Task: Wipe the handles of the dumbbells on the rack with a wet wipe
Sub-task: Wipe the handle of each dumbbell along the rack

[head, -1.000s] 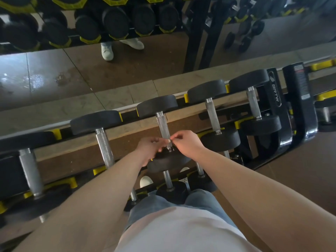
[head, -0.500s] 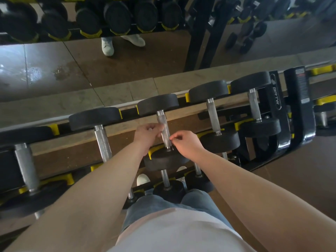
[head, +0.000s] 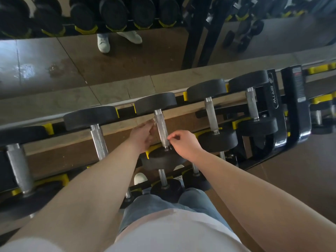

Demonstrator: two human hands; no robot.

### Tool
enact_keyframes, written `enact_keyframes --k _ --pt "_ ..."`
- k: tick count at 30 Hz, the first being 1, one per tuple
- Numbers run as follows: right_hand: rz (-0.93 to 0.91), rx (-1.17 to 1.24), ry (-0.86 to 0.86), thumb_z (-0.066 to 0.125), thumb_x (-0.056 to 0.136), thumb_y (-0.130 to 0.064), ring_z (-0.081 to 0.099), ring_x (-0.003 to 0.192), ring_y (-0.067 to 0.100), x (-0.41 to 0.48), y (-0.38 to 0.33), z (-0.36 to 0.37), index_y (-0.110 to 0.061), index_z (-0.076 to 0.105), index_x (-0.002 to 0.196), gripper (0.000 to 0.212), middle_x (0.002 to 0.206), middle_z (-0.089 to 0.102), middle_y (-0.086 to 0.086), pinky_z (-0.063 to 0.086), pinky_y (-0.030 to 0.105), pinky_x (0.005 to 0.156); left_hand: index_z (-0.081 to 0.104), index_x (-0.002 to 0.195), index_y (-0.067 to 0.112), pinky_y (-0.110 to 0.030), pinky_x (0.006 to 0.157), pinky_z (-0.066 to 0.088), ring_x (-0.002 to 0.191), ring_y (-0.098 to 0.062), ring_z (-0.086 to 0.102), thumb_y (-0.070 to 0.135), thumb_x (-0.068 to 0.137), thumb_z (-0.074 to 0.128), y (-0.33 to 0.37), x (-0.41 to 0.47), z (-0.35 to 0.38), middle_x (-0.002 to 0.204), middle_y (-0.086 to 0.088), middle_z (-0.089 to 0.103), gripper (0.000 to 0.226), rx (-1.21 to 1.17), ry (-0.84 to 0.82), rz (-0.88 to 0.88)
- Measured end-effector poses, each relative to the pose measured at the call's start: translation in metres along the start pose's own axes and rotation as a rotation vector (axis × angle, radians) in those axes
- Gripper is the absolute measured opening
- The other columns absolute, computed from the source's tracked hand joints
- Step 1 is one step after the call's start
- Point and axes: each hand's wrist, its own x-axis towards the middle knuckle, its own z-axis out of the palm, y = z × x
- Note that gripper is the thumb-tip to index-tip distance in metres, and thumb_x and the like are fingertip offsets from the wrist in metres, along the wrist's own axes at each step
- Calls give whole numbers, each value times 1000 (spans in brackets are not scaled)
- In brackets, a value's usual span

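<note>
Left hand (head: 143,137) has slid up the left side of the knurled silver dumbbell handle (head: 161,130) on my feed, now pinching a pale, thin wet wipe (head: 154,122) near its top. Right hand (head: 183,142) stays pinched at its bottom end, on what I can't tell. Looks mid-wipe to me.

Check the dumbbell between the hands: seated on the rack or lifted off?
Seated. Its far head and near head rest in the rack's yellow cradles; left hand and right hand are at its handle.

gaps between handles (head: 162,130) open; weight heads (head: 156,103) and rack upright (head: 298,102) block.
</note>
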Motion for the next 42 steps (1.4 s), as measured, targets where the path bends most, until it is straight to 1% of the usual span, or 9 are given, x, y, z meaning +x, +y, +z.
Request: enact_keyframes --k 5,11,15,20,22,26,31,38,42 --pt "-1 -15 31 56 102 -17 60 97 3 2 1 2 -27 72 111 21 104 64 -15 47 25 93 71 110 23 -30 80 47 86 -16 57 36 94 70 -22 -15 -11 102 -4 67 20 470 -148 -53" --pt "8 -8 13 56 102 -18 57 86 -5 3 -2 0 -27 72 111 21 103 63 -15 43 17 74 73 106 18 -26 61 43 65 -11 50 31 93 73 -6 -5 2 87 -1 66 18 176 13 146" --pt "11 -6 11 56 102 -17 58 97 2 2 -2 -1 -27 72 112 21 106 63 -15 48 26 95 73 104 16 -25 54 38 46 -7 40 37 92 75 5 2 9 78 4 67 24 -2 76 153" --pt "12 2 15 57 102 -18 59 91 -2 3 -1 -1 -28 71 111 20 102 63 -16 50 25 90 71 114 18 -32 95 51 89 -5 63 27 97 69 -14 -15 -7 102 -3 71 19 240 -97 -7" --pt "18 6 14 57 102 -18 59 89 -1 3 -1 -1 -27 71 111 19 101 64 -14 48 22 82 72 109 19 -31 79 52 104 -19 64 24 98 67 -25 -15 -13 107 -7 70 14 345 -114 -28" --pt "16 13 1 57 102 -18 58 92 -1 4 0 -2 -28 72 110 19 102 64 -15 47 24 89 70 122 14 -24 79 55 70 -9 57 24 99 66 -21 -6 -10 94 -2 68 25 179 -62 -19" --pt "-1 16 4 56 102 -18 58 96 1 4 3 -1 -27 72 112 21 106 64 -16 42 21 86 70 107 15 -16 42 32 46 -4 44 25 98 68 -5 -4 -5 83 -1 67 13 115 -44 33" --pt "-13 -4 29 58 101 -18 60 99 4 4 3 1 -25 73 111 19 109 67 -12 45 22 88 74 97 24 -41 97 53 95 -13 71 27 85 82 -33 -15 -8 97 3 76 14 648 -105 188" --pt "-11 -11 15 58 101 -18 59 103 5 4 3 1 -25 72 111 19 115 68 -10 44 23 93 74 105 22 -33 84 54 88 -12 69 26 89 78 -32 -14 -10 97 2 76 17 569 -73 143"
